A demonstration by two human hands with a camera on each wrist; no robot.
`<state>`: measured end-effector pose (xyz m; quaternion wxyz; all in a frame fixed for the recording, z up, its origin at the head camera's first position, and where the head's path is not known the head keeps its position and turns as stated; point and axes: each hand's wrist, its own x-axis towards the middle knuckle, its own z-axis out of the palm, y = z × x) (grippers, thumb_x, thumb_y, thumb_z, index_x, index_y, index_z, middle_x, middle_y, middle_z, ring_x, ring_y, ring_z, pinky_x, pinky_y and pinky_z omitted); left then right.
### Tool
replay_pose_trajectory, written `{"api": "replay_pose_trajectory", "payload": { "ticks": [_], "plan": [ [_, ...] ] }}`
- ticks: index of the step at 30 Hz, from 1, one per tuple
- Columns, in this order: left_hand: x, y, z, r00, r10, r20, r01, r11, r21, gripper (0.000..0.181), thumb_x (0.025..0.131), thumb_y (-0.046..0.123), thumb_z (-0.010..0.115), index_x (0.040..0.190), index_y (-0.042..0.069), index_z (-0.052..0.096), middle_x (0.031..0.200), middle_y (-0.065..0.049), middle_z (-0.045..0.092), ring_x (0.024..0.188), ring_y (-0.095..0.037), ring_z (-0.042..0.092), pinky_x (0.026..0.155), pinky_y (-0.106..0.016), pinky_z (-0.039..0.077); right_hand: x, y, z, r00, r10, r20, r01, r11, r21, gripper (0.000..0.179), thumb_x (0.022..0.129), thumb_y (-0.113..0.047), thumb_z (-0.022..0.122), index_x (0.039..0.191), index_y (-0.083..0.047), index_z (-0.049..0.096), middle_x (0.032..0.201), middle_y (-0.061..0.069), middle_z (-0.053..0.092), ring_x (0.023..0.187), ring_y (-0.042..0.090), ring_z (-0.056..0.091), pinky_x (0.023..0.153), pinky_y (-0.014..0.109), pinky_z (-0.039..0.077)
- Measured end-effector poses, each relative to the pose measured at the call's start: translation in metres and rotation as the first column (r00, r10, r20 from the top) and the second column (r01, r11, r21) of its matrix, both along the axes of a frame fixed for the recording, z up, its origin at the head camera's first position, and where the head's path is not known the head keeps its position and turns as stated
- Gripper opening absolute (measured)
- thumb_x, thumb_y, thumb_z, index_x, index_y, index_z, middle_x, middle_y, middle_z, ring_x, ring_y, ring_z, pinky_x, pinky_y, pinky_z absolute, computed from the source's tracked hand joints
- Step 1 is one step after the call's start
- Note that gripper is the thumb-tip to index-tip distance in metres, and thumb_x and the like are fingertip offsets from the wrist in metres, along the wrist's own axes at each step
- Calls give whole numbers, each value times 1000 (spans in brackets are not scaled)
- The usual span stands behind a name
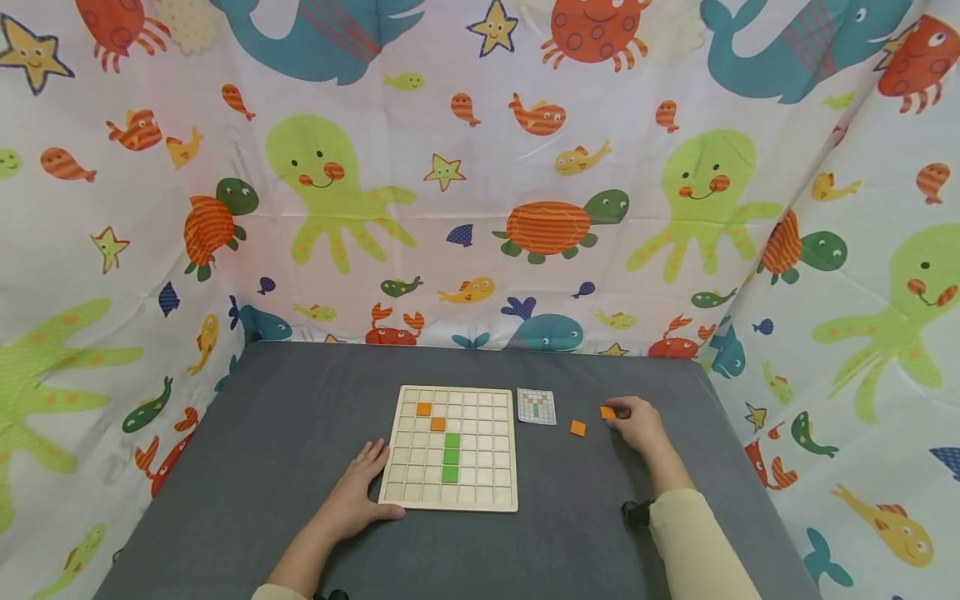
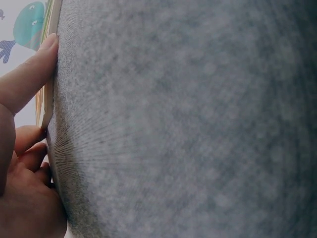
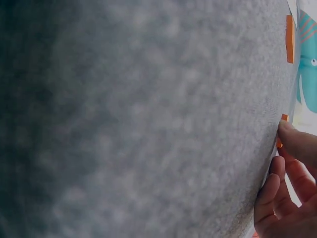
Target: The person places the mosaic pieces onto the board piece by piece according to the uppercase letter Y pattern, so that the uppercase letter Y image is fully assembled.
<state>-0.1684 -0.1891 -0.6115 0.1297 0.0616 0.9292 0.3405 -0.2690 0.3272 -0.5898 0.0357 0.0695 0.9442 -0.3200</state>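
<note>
A wooden grid board (image 1: 416, 496) lies on the table, with two orange tiles (image 1: 438, 424) and several green tiles (image 1: 451, 457) set in its squares. My left hand (image 1: 352, 492) rests at its lower left corner, the thumb along the front edge and straight fingers along the left side. In the left wrist view the thumb (image 2: 34, 74) touches the board's edge. To the right, my right hand (image 1: 639, 427) pinches an orange square tile (image 1: 607, 412) between thumb and fingers, close over the table. Another loose orange tile (image 1: 577, 427) lies just left of that hand.
A small printed pattern card (image 1: 537, 407) lies beside the board's upper right edge. The grey table (image 1: 315, 408) meets a cloth curtain (image 1: 450, 233) with sea animals at the back and sides. A dark wrist strap piece (image 1: 636, 514) shows by the right sleeve.
</note>
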Motion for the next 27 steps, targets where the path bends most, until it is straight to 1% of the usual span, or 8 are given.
{"api": "replay_pose_trajectory", "payload": {
  "ticks": [3, 7, 12, 16, 23, 27],
  "plan": [
    [0, 0, 1, 1000, 0, -3, 0, 1000, 2, 118, 64, 51, 92, 158, 8, 34, 168, -12, 24, 156, -37, 11, 118, -64, 24, -1, 0, 0, 1000, 12, -3, -12, 1000, 12, 31, 93, -9, 72, 124, -4, 71, 122, 22, 64, 101, 34, 62, 87, 53, 51],
    [0, 0, 1, 1000, -3, -5, 3, 1000, 2, 118, 64, 50, 92, 158, 8, 34, 168, -12, 23, 156, -37, 11, 118, -64, 24, -1, -1, -1, 1000, 27, 1, -27, 999, 30, 29, 94, -10, 71, 122, -3, 71, 119, 21, 63, 96, 32, 61, 85, 51, 51],
    [0, 0, 0, 1000, -7, -5, 7, 1000, 1, 118, 64, 51, 92, 158, 8, 34, 168, -11, 23, 157, -36, 11, 118, -64, 24, 0, -2, 1, 999, 29, 17, -30, 999, 29, 29, 95, -11, 70, 122, -1, 70, 115, 20, 67, 95, 31, 63, 85, 51, 52],
    [0, 0, -1, 1000, -9, -12, 9, 1000, -1, 119, 64, 51, 92, 158, 8, 34, 168, -11, 23, 156, -37, 12, 118, -63, 24, 1, -3, 3, 999, 12, 33, -12, 1000, 16, 30, 96, -14, 70, 123, -1, 69, 115, 20, 68, 95, 31, 63, 84, 50, 52],
    [2, 0, 3, 1000, -9, -15, 9, 1000, 22, 118, 65, 50, 92, 158, 6, 33, 168, -13, 22, 156, -37, 11, 119, -64, 21, 1, -6, 6, 1000, 13, 12, -13, 1000, 15, 30, 96, -15, 70, 123, -3, 70, 117, 19, 67, 97, 31, 64, 85, 51, 52],
    [2, 0, 4, 1000, -21, -22, 21, 999, 32, 117, 66, 50, 91, 157, 5, 33, 167, -14, 22, 156, -39, 11, 118, -65, 22, 1, -11, 8, 1000, 14, -9, -13, 1000, 24, 31, 96, -16, 70, 124, -4, 70, 119, 20, 65, 98, 32, 63, 85, 52, 52]
  ]
}}
